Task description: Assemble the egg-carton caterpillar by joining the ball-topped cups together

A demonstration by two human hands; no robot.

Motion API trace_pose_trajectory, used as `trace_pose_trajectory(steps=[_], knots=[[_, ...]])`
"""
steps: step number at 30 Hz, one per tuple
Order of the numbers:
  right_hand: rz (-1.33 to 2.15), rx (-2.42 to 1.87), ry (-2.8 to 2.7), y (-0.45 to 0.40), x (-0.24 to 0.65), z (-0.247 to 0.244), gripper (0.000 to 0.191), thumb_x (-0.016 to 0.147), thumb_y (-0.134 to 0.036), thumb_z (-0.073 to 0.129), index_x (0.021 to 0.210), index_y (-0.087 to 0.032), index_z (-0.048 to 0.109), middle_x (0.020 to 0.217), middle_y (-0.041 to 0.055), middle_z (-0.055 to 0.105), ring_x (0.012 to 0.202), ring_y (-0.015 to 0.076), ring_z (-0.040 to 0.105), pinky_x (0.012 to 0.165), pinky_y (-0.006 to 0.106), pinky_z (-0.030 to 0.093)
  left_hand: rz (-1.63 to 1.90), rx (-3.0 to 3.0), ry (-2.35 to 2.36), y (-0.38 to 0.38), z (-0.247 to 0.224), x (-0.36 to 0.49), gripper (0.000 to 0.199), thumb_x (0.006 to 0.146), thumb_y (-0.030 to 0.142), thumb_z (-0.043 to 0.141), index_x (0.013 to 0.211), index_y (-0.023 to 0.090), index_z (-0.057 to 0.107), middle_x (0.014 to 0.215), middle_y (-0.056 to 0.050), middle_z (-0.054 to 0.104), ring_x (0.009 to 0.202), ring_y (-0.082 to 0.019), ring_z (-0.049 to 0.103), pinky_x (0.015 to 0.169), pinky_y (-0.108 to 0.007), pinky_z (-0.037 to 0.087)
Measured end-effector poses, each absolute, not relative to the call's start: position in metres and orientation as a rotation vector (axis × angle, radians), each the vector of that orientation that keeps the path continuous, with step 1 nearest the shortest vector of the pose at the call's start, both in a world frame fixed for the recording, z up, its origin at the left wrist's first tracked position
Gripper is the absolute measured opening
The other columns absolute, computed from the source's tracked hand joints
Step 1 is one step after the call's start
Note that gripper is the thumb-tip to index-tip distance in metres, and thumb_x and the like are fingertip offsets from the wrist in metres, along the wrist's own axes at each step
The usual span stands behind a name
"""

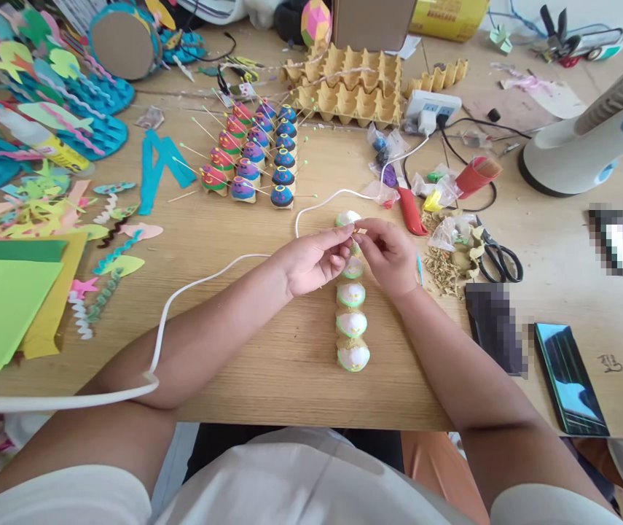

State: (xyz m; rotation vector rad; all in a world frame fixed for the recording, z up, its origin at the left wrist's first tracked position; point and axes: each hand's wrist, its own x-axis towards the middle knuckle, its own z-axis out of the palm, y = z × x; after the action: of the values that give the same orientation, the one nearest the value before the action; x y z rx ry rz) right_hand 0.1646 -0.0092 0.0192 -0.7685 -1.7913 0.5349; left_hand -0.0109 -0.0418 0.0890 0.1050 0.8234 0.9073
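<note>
Above a row of egg-carton cups [352, 326] topped with white clay and rimmed in green, my two hands meet fingertip to fingertip. My left hand [319, 257] is closed in a pinch, thumb against finger. From the other side, my right hand [390, 257] pinches at the same spot. Whatever lies between the fingertips is too small to name. Small yellow marks show on the nearer white cups, while my fingers partly cover the farther ones. A thin blue stick [419, 268] lies beside my right hand.
Behind stand painted egg-carton caterpillars [246, 169] with pins sticking out. Scissors [500, 260], a red tube [412, 211], a phone [570, 379] and a fan [567, 157] are on the right. A white cable [166, 306] crosses my left arm. Coloured paper [2, 306] lies left.
</note>
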Motion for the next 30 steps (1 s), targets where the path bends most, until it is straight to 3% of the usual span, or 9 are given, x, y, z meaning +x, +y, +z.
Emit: trace_pose_trajectory(steps=[8, 15, 30], knots=[[0.466, -0.770, -1.816, -0.011, 0.165, 0.022, 0.021, 0.107, -0.040, 0.072, 0.112, -0.023, 0.084, 0.074, -0.0009, 0.071, 0.062, 0.0124, 0.057, 0.065, 0.030, 0.051, 0.937, 0.122, 0.905, -0.042, 0.094, -0.010, 0.028, 0.112, 0.014, 0.064, 0.086, 0.010, 0.072, 0.070, -0.001, 0.067, 0.054, -0.003, 0.058, 0.043, -0.008, 0.038], [0.512, -0.889, -1.812, -0.014, 0.165, 0.024, 0.022, 0.104, -0.044, 0.074, 0.107, -0.025, 0.085, 0.080, 0.0030, 0.078, 0.065, 0.0151, 0.059, 0.069, 0.034, 0.054, 0.930, 0.130, 0.880, -0.040, 0.089, -0.013, 0.022, 0.109, 0.014, 0.069, 0.089, 0.011, 0.075, 0.070, -0.001, 0.069, 0.054, -0.003, 0.060, 0.044, -0.008, 0.040], [0.657, -0.895, -1.649, -0.010, 0.161, 0.023, 0.034, 0.100, -0.056, 0.077, 0.095, -0.023, 0.081, 0.068, -0.0026, 0.060, 0.059, 0.0112, 0.045, 0.057, 0.030, 0.039, 0.994, 0.164, 0.928, -0.038, 0.083, -0.016, 0.026, 0.111, 0.013, 0.065, 0.090, 0.009, 0.078, 0.071, -0.001, 0.069, 0.054, -0.002, 0.061, 0.045, -0.008, 0.040]])
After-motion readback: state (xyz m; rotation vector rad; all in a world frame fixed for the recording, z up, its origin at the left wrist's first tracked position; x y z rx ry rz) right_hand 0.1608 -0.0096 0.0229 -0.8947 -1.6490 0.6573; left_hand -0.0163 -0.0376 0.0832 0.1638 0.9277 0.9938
